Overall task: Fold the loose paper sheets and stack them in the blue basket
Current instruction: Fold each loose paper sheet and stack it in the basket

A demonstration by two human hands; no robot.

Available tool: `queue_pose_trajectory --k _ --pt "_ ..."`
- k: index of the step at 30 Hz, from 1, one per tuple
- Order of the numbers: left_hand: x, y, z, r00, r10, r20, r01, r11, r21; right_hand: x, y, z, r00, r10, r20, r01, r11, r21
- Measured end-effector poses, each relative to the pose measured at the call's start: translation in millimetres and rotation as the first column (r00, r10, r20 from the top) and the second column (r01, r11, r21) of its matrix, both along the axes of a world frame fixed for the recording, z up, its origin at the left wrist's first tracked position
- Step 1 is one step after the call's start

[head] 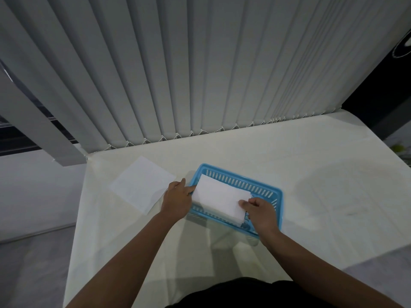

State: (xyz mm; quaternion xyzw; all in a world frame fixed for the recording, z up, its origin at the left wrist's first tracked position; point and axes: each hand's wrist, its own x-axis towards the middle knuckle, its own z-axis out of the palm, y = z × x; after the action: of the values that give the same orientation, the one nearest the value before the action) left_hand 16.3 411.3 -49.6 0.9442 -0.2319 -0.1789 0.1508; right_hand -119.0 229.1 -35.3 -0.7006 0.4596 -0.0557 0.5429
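Note:
A blue slotted basket (255,185) stands on the white table in front of me. A folded white paper (219,197) lies across its inside, over other folded sheets whose edges show at the front right. My left hand (176,200) grips the paper's left end at the basket's left rim. My right hand (261,211) pinches its right front corner. A loose flat sheet (142,183) lies on the table to the left of the basket, apart from both hands.
The white table (311,196) stretches wide to the right and ends at a left edge near the loose sheet. Grey vertical blinds (200,74) hang along the table's far edge. A dark panel (389,96) stands at the far right.

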Motion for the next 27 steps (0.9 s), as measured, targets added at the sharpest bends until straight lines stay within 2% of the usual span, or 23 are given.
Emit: queue_pose_trajectory --k 4,6,9,11,13,15,19,24,27 --pt "-1.9 0.5 4.9 0.997 0.066 0.038 -0.061 0.992 -0.111 -4.0 -1.2 -5.1 0.998 0.002 -0.061 -0.008 0.994 -0.105" --pt "-2.4 -1.5 7.3 0.991 0.102 0.087 -0.082 0.975 -0.206 -5.8 -0.5 -6.8 0.997 0.049 -0.059 -0.065 0.949 -0.308" --pt "-4.5 -9.0 6.1 0.985 -0.027 0.17 0.057 0.982 -0.178 -5.8 1.7 -9.2 0.942 0.265 -0.205 -0.335 0.719 -0.609" --pt "-7.7 -15.4 1.8 0.968 -0.188 0.164 0.199 0.979 -0.054 -3.3 5.0 -15.0 0.837 0.395 -0.378 -0.543 0.521 -0.658" --pt "-10.7 -19.2 -6.6 0.944 -0.302 0.134 0.297 0.953 0.054 -2.1 9.5 -23.6 0.735 0.459 -0.5 -0.672 0.397 -0.625" --pt "-13.1 -19.8 -13.9 0.929 -0.352 0.118 0.339 0.934 0.116 -3.6 11.8 -31.7 0.673 0.481 -0.562 -0.737 0.375 -0.562" --pt "-13.4 -16.7 -20.9 0.914 -0.385 0.131 0.359 0.915 0.182 -9.7 8.0 -39.3 0.634 0.475 -0.611 -0.773 0.366 -0.518" --pt "-10.7 -16.7 -18.4 0.902 -0.409 0.142 0.367 0.896 0.249 -13.7 6.1 -41.2 0.629 0.466 -0.622 -0.777 0.364 -0.513" --pt "-10.0 -12.6 -17.0 0.918 -0.37 0.146 0.327 0.911 0.251 -15.7 4.4 -40.7 0.619 0.469 -0.63 -0.785 0.352 -0.51"
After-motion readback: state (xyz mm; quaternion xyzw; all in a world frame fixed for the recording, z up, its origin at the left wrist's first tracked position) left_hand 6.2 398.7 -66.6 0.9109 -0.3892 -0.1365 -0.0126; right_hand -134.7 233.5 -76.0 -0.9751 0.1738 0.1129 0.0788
